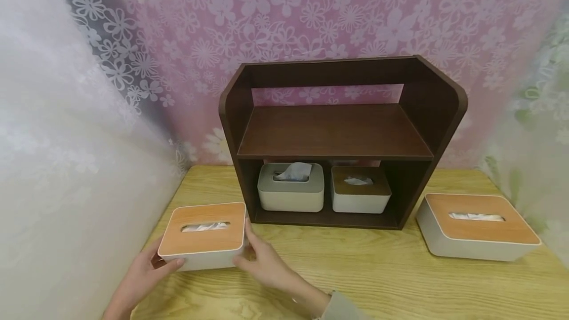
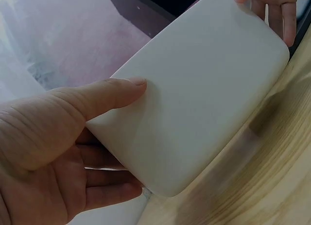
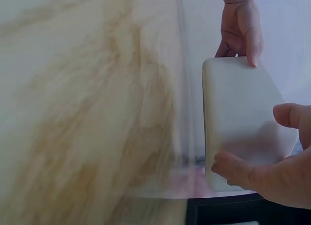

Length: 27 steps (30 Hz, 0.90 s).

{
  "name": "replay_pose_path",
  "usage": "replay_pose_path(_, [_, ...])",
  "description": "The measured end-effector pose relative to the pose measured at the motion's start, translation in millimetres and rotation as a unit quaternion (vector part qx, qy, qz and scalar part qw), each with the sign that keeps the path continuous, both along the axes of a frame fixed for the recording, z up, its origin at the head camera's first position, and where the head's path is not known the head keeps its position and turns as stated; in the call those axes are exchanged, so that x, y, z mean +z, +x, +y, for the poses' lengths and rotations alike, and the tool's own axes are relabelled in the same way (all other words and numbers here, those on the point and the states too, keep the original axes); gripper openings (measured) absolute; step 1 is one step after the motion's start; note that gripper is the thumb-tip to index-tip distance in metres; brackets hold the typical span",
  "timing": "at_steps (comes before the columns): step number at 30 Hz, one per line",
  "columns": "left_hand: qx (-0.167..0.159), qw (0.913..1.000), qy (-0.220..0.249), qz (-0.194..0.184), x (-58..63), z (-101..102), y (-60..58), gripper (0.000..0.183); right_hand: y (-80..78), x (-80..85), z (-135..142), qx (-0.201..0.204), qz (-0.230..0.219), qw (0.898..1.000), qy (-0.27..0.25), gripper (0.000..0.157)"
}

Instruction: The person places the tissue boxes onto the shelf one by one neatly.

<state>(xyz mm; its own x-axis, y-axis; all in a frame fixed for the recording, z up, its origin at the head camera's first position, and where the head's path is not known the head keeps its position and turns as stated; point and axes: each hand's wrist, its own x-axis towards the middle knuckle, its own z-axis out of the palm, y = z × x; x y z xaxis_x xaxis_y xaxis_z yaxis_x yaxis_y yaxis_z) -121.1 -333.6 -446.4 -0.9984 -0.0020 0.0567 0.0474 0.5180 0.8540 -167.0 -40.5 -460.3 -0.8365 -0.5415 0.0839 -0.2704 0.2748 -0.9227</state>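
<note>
Holding an orange-topped tissue box (image 1: 202,241) by its two ends, the left hand (image 1: 144,275) and right hand (image 1: 266,263) are part open, bent round it. The box is left of the dark brown shelf (image 1: 335,130), on or just over the desk (image 1: 355,256); I cannot tell which. A grey-topped box (image 1: 291,199) and a brown-topped box (image 1: 361,204) sit inside the shelf's bottom. Another orange-topped box (image 1: 480,231) sits to its right.
</note>
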Motion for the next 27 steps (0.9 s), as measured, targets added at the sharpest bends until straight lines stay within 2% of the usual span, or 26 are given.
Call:
replay_pose_path(3, [0.028,0.9994,-0.012,-0.014,7.4,5.1,7.5,0.08,8.3,4.5,2.4,0.007,0.04,0.999,0.009,0.088])
replay_pose_path(7, [0.054,0.9984,-0.017,-0.009,18.1,12.6,13.9,0.082,19.1,10.9,7.2,0.001,0.049,0.999,0.013,0.09])
replay_pose_path(10, [0.059,0.9976,-0.019,0.03,23.7,19.2,16.0,0.079,25.5,15.2,10.6,-0.018,0.051,0.998,0.011,0.091])
replay_pose_path(14, [0.063,0.994,-0.027,0.086,27.1,28.1,18.1,0.074,32.3,20.3,14.2,-0.041,0.076,0.996,0.012,0.091])
replay_pose_path(21, [0.072,0.9871,-0.051,0.134,37.5,44.2,21.6,0.068,40.2,29.7,25.4,-0.065,0.124,0.99,-0.008,0.092])
replay_pose_path(27, [0.039,0.9764,-0.042,0.208,49.7,59.8,21.5,0.075,44.5,40.3,37.7,-0.082,0.136,0.987,-0.035,0.095])
